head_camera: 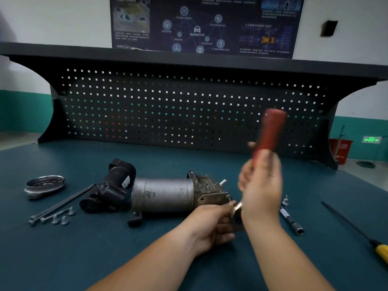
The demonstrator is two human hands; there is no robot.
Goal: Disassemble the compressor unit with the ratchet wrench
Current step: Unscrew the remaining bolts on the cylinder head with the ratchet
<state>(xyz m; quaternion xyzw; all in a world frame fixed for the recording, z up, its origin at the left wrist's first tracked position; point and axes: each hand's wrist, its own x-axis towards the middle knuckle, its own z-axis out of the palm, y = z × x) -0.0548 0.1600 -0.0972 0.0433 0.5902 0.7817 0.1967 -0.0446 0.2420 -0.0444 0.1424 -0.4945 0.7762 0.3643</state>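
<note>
Compressor unit [163, 195] on its side, mid-bench on teal mat [63, 259], black part [109, 190] touching its 9 o'clock end

Right hand [262, 185] at 3 o'clock of unit, fingers wrapped round lower red handle of ratchet wrench [269, 131]; handle pointing 12 o'clock, motion-blurred; wrench head down at unit's right end

Left hand [212, 225] at 5 o'clock of unit, fingers curled beside wrench head; cannot tell what gripped

At 9 o'clock: metal ring [45, 183], long bolts [60, 204], small bolts [63, 218]

At 4 o'clock: extension bar [291, 219], yellow-handled screwdriver [381, 252]
</note>
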